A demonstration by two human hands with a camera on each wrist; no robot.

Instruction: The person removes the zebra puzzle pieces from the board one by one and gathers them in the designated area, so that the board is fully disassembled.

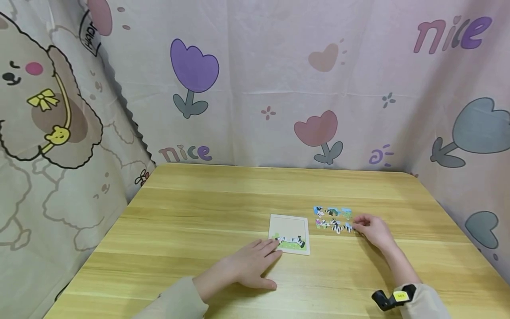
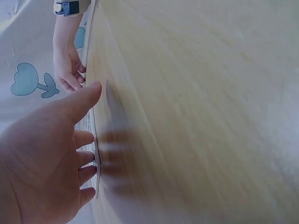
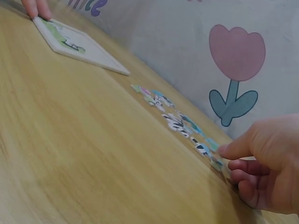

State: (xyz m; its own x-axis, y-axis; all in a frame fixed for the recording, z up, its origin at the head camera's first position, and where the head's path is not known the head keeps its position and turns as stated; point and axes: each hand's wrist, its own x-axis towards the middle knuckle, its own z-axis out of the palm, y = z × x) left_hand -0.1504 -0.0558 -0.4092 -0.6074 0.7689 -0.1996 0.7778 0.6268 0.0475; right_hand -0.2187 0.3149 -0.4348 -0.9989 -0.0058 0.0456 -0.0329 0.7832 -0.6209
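**Lying crosswise between left hand point(image 1: 252, 266) and right hand point(image 1: 374, 231)**

The key relation looks to be a short left-to-right line. At its left end, ahead and to the right of the left hand, is the thin, pale, square-cornered puzzle board point(image 1: 290, 225) with a low raised rim. At its right end is the right hand. Between them, flat on the light wood-grain worktop point(image 1: 187, 226), lie the small, glossy-looking, multicoloured puzzle pieces point(image 1: 336, 227), with zebra-like black and white stripes on several.

The right hand is much the nearer to the pieces: its fingertips are at the end of the group farthest from the board. Its fingers are bent in toward the thumb, but whether they pinch a piece I cannot tell. The left hand is relaxed and grasps nothing; its spread fingers rest on the board's near left corner.

The board is close to square, so no long axis stands out; its side edges run away from the person, nearly straight. A green, striped picture strip point(image 1: 292, 243) fills the part nearest the person, its own long axis running left to right, with the grassy edge toward the person. The bare recess is on the far side.

The loose pieces form two rough rows, one beyond the other, both running from the board's side toward the right hand.
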